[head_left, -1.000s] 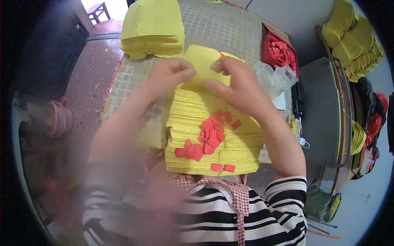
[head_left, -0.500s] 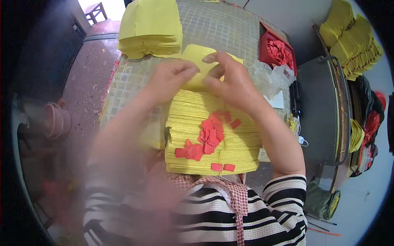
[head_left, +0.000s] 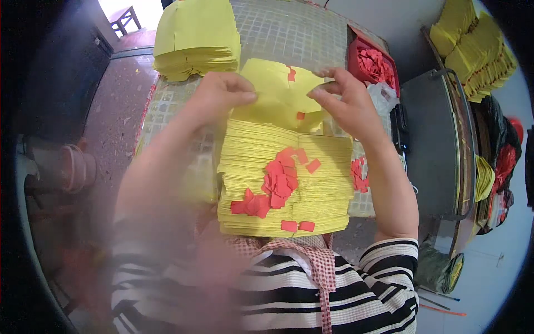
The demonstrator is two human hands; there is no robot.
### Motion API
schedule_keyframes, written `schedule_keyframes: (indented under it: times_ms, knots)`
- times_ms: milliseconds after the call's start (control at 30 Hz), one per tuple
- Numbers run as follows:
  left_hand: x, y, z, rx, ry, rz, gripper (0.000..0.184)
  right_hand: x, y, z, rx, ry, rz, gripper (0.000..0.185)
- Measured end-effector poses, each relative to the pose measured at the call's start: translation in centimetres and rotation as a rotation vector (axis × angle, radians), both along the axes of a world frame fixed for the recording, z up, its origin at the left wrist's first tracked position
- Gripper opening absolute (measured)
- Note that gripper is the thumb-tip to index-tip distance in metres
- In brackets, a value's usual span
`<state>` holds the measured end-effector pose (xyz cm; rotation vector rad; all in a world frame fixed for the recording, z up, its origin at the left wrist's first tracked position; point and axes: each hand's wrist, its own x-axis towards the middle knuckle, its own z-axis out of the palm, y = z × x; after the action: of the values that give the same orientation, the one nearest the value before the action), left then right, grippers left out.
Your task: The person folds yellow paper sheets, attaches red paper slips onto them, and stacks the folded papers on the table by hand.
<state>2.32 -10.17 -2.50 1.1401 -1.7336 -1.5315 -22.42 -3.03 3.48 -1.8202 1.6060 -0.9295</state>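
Observation:
A yellow paper sheet (head_left: 270,83) is spread between my hands above the far end of a thick stack of yellow paper (head_left: 258,150). My left hand (head_left: 225,94) pinches its left edge between thumb and fingers. On the opposite edge, my right hand (head_left: 349,101) is closed with thumb and forefinger near each other. One red paper piece (head_left: 292,73) lies at the sheet's upper part and another red piece (head_left: 300,116) lower down. Loose red paper squares (head_left: 280,181) are heaped on the stack, with two more near its front edge.
Another pile of yellow paper (head_left: 197,42) stands at the back left of the table (head_left: 278,28). At the back right are a red box (head_left: 359,68) of red pieces and a clear plastic bag (head_left: 384,97). More red squares (head_left: 359,175) lie right of the stack. A grey panel (head_left: 428,145) stands beside the table.
My hands have moved apart, the right one farther to the right. The sheet between them is now spread wider, and the red pieces on it have come into view.

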Motion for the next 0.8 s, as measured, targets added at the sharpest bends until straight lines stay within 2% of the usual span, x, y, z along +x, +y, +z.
schedule_keyframes:
  times_ms: [167, 400, 500, 567, 600, 667, 733, 800]
  knots:
    - [0.0, -1.1, -1.1, 0.028, -0.022, 0.024, 0.017, 0.7, 0.4, -0.6, 0.049, 0.072, 0.095, 0.042]
    - [-0.1, -1.3, -1.4, 0.041, -0.009, 0.025, 0.017, 2.3, -0.2, -1.5, 0.108, 0.137, 0.045, 0.038]
    - [-0.3, -1.5, -1.4, 0.03, 0.032, 0.01, 0.018, 2.1, -0.4, -1.7, 0.018, 0.153, 0.046, 0.037]
    - [-0.5, -1.8, -1.4, 0.011, 0.059, 0.008, 0.019, 1.7, -0.5, -2.1, -0.2, 0.175, 0.025, 0.035]
    - [-0.6, -2.1, -1.5, 0.015, 0.06, 0.018, 0.02, 1.4, -0.4, -2.1, -0.2, 0.176, 0.026, 0.035]
    - [-0.8, -3.1, -2.0, 0.02, 0.064, 0.028, 0.021, 0.5, 0.2, -2.0, -0.372, 0.224, -0.041, 0.034]
    - [-1.0, -4.6, -3.1, -0.041, -0.012, 0.032, 0.033, -0.1, 1.4, -1.6, -0.286, 0.132, -0.061, 0.034]
    - [-1.6, -5.3, -3.4, -0.051, -0.027, 0.055, 0.032, -0.4, 2.7, -1.4, -0.201, 0.041, -0.081, 0.034]
